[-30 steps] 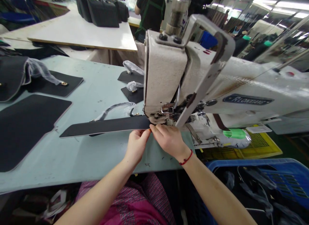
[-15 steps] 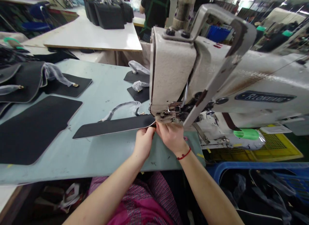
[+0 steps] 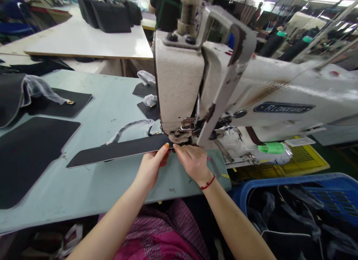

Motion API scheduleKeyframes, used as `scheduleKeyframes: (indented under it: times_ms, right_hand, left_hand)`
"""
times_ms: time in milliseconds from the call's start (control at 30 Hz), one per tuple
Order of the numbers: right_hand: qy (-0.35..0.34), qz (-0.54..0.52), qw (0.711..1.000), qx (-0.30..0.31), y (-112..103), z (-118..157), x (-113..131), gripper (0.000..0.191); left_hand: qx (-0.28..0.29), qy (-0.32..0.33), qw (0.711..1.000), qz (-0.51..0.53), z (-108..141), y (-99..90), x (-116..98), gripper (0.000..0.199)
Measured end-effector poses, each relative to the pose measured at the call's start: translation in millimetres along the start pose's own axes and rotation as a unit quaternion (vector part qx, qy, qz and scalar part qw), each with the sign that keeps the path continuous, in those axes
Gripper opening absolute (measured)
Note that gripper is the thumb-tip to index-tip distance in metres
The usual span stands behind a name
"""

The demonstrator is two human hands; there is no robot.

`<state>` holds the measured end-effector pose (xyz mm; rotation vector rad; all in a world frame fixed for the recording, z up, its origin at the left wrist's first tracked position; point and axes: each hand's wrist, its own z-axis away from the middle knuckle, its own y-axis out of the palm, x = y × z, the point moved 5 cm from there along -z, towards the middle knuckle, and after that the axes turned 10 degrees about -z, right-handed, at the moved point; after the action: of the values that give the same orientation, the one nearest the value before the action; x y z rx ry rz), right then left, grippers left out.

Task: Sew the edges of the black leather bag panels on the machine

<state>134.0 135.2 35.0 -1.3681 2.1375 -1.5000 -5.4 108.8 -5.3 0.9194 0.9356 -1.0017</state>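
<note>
A long black leather-like panel (image 3: 117,150) with a pale edge runs under the head of the sewing machine (image 3: 180,77). My left hand (image 3: 151,165) pinches its near edge, thumb on top and fingers curled beneath. Close by on the right, my right hand (image 3: 194,161) has its fingers pressed together on the same edge, just in front of the needle area. The needle and the panel's far right end are hidden by the machine and my fingers. Behind the panel lies a plastic-wrapped handle (image 3: 131,126) with gold-coloured hardware.
Black panels (image 3: 36,155) lie on the pale blue-green tabletop (image 3: 103,185) at left. A blue basket (image 3: 243,193) of black pieces with wrapped handles stands at lower right, near a yellow crate (image 3: 304,163). Black bags (image 3: 110,16) stand on a white table behind; a person (image 3: 167,10) is beyond.
The view has turned slightly right. My left thumb has come up onto the panel's top face, and the edge that was lifted near the machine now lies flatter. My right hand stays by the needle area.
</note>
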Motion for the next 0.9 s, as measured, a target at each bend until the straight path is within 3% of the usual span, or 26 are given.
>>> scheduleKeyframes:
  times_ms: [100,167,233,300,400,467,533,700,800,900]
  right_hand:
    - [0.077,-0.084,0.993,-0.045,0.0,2.7,-1.5,0.027]
    - [0.168,-0.181,0.964,-0.102,0.7,6.7,-3.1,0.026]
    - [0.271,-0.303,0.903,-0.136,7.4,12.9,-3.2,0.028]
    - [0.347,-0.437,0.819,-0.135,20.1,17.7,2.0,0.033]
    - [0.4,-0.591,0.688,-0.131,39.6,19.2,14.1,0.04]
    - [0.422,-0.64,0.625,-0.148,49.7,18.2,18.9,0.042]
    - [0.439,-0.66,0.584,-0.171,57.3,16.5,20.8,0.042]
    - [0.444,-0.689,0.534,-0.211,65.1,11.5,24.8,0.039]
    - [0.435,-0.693,0.529,-0.226,64.1,9.6,27.8,0.038]
    - [0.436,-0.687,0.529,-0.24,64.6,9.4,29.5,0.038]
  left_hand:
    - [-0.019,0.009,1.0,-0.009,-4.9,-5.6,2.5,0.04]
    - [-0.02,0.023,0.999,-0.021,-6.9,-8.2,4.6,0.038]
    - [-0.024,0.03,0.999,-0.032,-7.6,-11.1,7.4,0.038]
    - [-0.031,0.03,0.998,-0.037,-7.6,-13.7,10.1,0.039]
    - [-0.044,0.026,0.998,-0.033,-7.0,-16.3,12.4,0.039]
    - [-0.051,0.02,0.998,-0.032,-6.2,-16.6,12.7,0.038]
    - [-0.043,0.008,0.999,-0.026,-4.9,-14.6,12.6,0.038]
    - [0.016,-0.014,0.999,0.046,-1.4,-5.8,10.9,0.033]
    - [0.037,-0.035,0.998,0.045,-2.1,-5.8,13.7,0.036]
    - [0.022,-0.025,0.999,0.017,-4.0,-11.0,13.2,0.04]
